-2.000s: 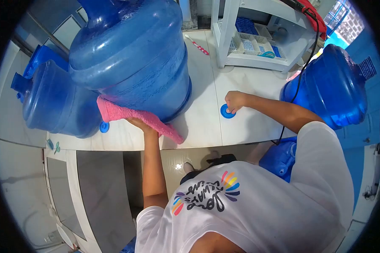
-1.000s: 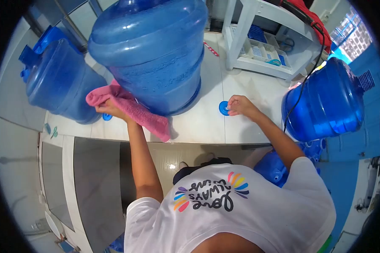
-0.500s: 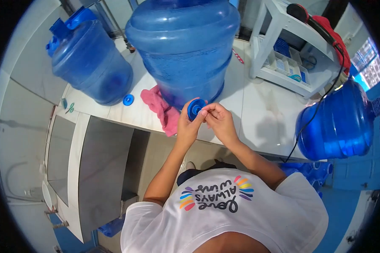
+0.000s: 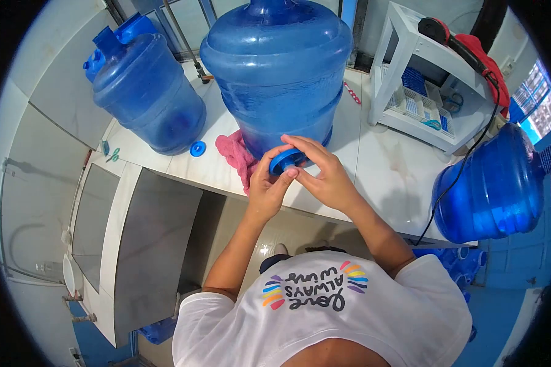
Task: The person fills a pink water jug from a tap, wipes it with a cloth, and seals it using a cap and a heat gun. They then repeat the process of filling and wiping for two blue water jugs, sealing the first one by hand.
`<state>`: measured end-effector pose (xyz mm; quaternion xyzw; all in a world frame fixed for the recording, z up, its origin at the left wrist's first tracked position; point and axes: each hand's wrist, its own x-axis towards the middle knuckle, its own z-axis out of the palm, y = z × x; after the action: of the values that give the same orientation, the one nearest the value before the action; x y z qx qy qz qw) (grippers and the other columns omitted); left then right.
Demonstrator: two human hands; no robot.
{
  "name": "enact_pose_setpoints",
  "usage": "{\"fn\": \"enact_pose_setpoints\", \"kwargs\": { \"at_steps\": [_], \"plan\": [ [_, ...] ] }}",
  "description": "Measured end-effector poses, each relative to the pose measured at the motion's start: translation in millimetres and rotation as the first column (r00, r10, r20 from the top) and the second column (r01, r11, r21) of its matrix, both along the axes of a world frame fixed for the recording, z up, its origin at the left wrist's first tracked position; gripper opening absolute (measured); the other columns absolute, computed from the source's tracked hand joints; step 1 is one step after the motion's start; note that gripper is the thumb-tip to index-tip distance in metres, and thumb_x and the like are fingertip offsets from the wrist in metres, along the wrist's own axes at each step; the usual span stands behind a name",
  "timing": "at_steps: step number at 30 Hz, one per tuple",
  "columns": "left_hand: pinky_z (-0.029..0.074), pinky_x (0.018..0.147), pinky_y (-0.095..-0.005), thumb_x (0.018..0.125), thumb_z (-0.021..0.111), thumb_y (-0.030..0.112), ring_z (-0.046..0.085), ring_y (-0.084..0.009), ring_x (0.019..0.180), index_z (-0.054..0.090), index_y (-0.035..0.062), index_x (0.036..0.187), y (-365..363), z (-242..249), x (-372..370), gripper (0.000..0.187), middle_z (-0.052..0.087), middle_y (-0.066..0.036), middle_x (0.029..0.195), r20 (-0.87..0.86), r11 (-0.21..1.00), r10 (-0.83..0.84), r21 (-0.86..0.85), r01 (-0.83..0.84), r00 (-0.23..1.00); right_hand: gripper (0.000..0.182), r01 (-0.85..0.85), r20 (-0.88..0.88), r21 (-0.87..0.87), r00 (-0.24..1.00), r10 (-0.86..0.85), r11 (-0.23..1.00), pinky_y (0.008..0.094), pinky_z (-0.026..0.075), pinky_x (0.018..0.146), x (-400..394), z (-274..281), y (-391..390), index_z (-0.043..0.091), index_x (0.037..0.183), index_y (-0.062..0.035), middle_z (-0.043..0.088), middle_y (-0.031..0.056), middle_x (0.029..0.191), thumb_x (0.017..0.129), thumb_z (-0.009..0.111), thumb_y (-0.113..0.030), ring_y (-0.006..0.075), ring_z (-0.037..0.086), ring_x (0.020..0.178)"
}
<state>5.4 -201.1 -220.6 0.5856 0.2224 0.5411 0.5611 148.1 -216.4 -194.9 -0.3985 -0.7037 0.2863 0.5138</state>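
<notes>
Between my two hands is a blue water-jug cap [image 4: 283, 160], its hollow inside turned up toward me. My left hand [image 4: 268, 191] grips it by the left and near side. Fingers of my right hand [image 4: 327, 180] curl over its far and right edge, both thumbs meeting at the near side. Right behind the hands a big blue water jug [image 4: 275, 79] stands upright on the white counter [image 4: 386, 183]. A crumpled pink cloth [image 4: 234, 156] lies by its base, left of my hands. Another blue cap [image 4: 198, 148] rests on the counter further left.
At the left stands a second blue jug [image 4: 150, 92], near small green scissors [image 4: 113, 155]. A white shelf unit [image 4: 404, 122] holds baskets on the right, with a black cable [image 4: 471, 137] hanging from it. Another blue jug [image 4: 490, 189] sits at the right end.
My right hand has shifted from a fingertip pinch to wrapping over the cap's far edge. The cap is tilted differently. The whole view has moved slightly.
</notes>
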Motion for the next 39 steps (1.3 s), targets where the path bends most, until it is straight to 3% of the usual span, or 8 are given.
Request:
{"fn": "enact_pose_setpoints", "kwargs": {
  "at_steps": [8, 12, 19, 23, 26, 28, 31, 39],
  "plan": [
    [0.045, 0.079, -0.0279, 0.088, 0.057, 0.016, 0.056, -0.0166, 0.093, 0.043, -0.0030, 0.118, -3, -5, 11, 0.038, 0.056, -0.013, 0.103, -0.198, 0.948, 0.265, 0.233, -0.217, 0.944, 0.041, 0.006, -0.078, -0.068, 0.997, -0.012, 0.998, 0.0306, 0.048, 0.076, 3, 2, -4, 0.047, 0.121, -0.0035, 0.054, 0.0127, 0.112, 0.082, 0.059, -0.005, 0.0246, 0.056, 0.096],
    [0.043, 0.082, -0.0293, 0.090, 0.054, 0.017, 0.054, -0.0192, 0.096, 0.040, -0.0032, 0.120, 3, 10, 6, 0.039, 0.054, -0.015, 0.108, -0.292, 0.982, 0.068, 0.191, -0.011, 0.954, 0.040, -0.122, -0.092, -0.136, 0.990, 0.110, 0.983, 0.0306, 0.048, 0.075, 17, 8, 0, 0.047, 0.120, -0.0023, 0.055, 0.0123, 0.109, 0.082, 0.058, -0.005, 0.0221, 0.058, 0.090],
    [0.045, 0.079, -0.0322, 0.091, 0.050, 0.017, 0.057, -0.0254, 0.092, 0.037, -0.0037, 0.122, 2, 10, 4, 0.040, 0.054, -0.019, 0.103, -0.426, 0.940, 0.213, 0.336, -0.065, 0.879, 0.035, -0.112, -0.134, -0.176, 0.987, 0.089, 0.978, 0.0294, 0.048, 0.074, 17, 7, 3, 0.048, 0.118, -0.0020, 0.057, 0.0138, 0.102, 0.084, 0.057, -0.005, 0.0180, 0.059, 0.086],
    [0.045, 0.077, -0.0330, 0.091, 0.050, 0.018, 0.057, -0.0268, 0.089, 0.037, -0.0041, 0.121, 0, 10, 9, 0.039, 0.054, -0.020, 0.100, -0.419, 0.947, 0.230, 0.303, -0.103, 0.879, 0.034, -0.092, -0.075, -0.190, 0.994, 0.080, 0.977, 0.0295, 0.047, 0.079, 21, 9, 5, 0.047, 0.117, -0.0016, 0.055, 0.0112, 0.107, 0.085, 0.057, -0.006, 0.0145, 0.056, 0.092],
    [0.045, 0.076, -0.0308, 0.090, 0.053, 0.017, 0.057, -0.0219, 0.087, 0.038, -0.0033, 0.121, 4, 11, 6, 0.040, 0.055, -0.016, 0.099, -0.370, 0.920, 0.248, 0.379, -0.098, 0.895, 0.039, -0.395, -0.307, -0.271, 0.900, 0.310, 0.878, 0.0284, 0.045, 0.084, 29, 11, 12, 0.044, 0.124, -0.0016, 0.051, 0.0082, 0.115, 0.087, 0.056, -0.007, 0.0118, 0.051, 0.099],
    [0.045, 0.075, -0.0279, 0.088, 0.056, 0.016, 0.056, -0.0159, 0.088, 0.041, -0.0027, 0.119, 8, 19, 3, 0.039, 0.054, -0.012, 0.102, -0.274, 0.998, -0.034, 0.050, 0.050, 0.961, 0.045, -0.388, -0.246, -0.206, 0.909, 0.337, 0.898, 0.0274, 0.042, 0.087, 28, 18, 13, 0.039, 0.130, -0.0016, 0.048, 0.0063, 0.120, 0.088, 0.055, -0.008, 0.0115, 0.048, 0.104],
    [0.044, 0.073, -0.0242, 0.088, 0.058, 0.015, 0.053, -0.0103, 0.085, 0.044, -0.0020, 0.117, 12, 22, 1, 0.037, 0.055, -0.008, 0.097, -0.202, 0.995, -0.054, 0.074, 0.070, 0.978, 0.049, -0.440, -0.395, -0.207, 0.855, 0.337, 0.874, 0.0268, 0.042, 0.088, 21, 21, 9, 0.036, 0.133, -0.0026, 0.049, 0.0068, 0.120, 0.088, 0.054, -0.007, 0.0108, 0.049, 0.103],
    [0.041, 0.065, -0.0225, 0.089, 0.054, 0.015, 0.050, -0.0087, 0.075, 0.046, -0.0038, 0.112, 4, 17, 10, 0.030, 0.056, -0.006, 0.085, -0.208, 0.965, 0.201, 0.210, -0.156, 0.957, 0.033, -0.303, -0.200, -0.264, 0.946, 0.256, 0.916, 0.0255, 0.042, 0.086, 16, 27, 11, 0.046, 0.120, -0.0019, 0.052, 0.0057, 0.117, 0.088, 0.053, -0.005, 0.0105, 0.050, 0.103]
  ]
}}
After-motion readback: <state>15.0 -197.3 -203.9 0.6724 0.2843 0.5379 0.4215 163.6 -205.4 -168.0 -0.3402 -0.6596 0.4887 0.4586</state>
